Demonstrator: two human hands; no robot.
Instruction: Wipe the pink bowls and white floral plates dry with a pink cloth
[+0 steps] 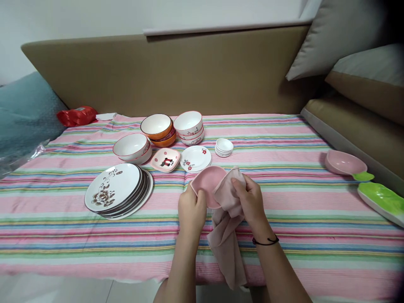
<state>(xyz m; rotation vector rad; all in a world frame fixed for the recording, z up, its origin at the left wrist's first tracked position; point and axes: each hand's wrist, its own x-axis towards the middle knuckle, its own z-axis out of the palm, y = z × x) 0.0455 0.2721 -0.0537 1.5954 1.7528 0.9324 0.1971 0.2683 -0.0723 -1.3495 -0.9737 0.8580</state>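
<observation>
My left hand [193,208] grips the left rim of a pink bowl [208,183], its thumb over the inside edge. A greyish-pink cloth [229,242] is bunched in my right hand [252,202], which presses it over the bowl's right rim. The cloth's loose end hangs down between my forearms. Just beyond the bowl lie white plates with red flowers [197,158] and a stack of small white dishes [224,145]. A pink square cat dish [166,160] sits to their left.
Left stands a stack of flowered plates [113,189]. Behind are a white bowl [131,146], orange bowls [157,126] and red-rimmed bowls [189,124]. Far right, a pink leaf-handled bowl [344,162] and a green dish [380,198] rest on the striped cloth [299,202], near cushions [372,80].
</observation>
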